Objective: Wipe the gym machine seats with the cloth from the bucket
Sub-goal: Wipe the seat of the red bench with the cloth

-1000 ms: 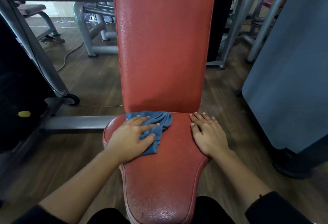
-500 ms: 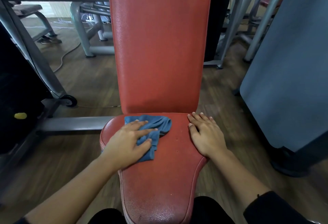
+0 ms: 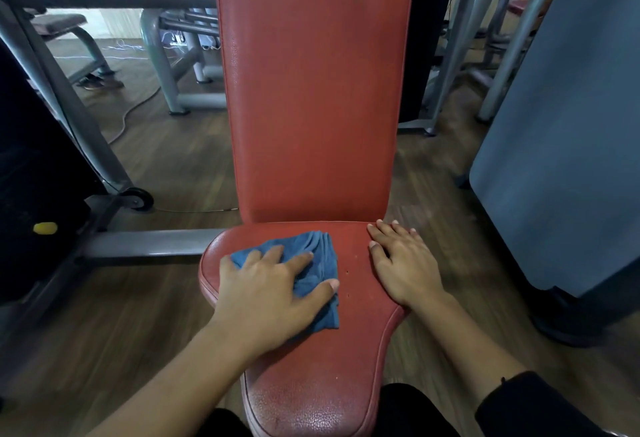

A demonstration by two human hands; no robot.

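Head view gives us the blue cloth (image 3: 313, 256) on the left rear part of the red seat (image 3: 311, 360), much of it hidden under our left hand (image 3: 266, 284), whose spread fingers press it flat. Our right hand (image 3: 403, 263) lies flat, fingers together, at the seat's right edge. The backrest (image 3: 311, 90) is cut off at the top. Since half a second ago, cloth and left hand have slid slightly rightward; the right hand has stayed.

Cloth (image 3: 313, 265) lies on the seat (image 3: 322, 374), backrest (image 3: 313, 90) behind it
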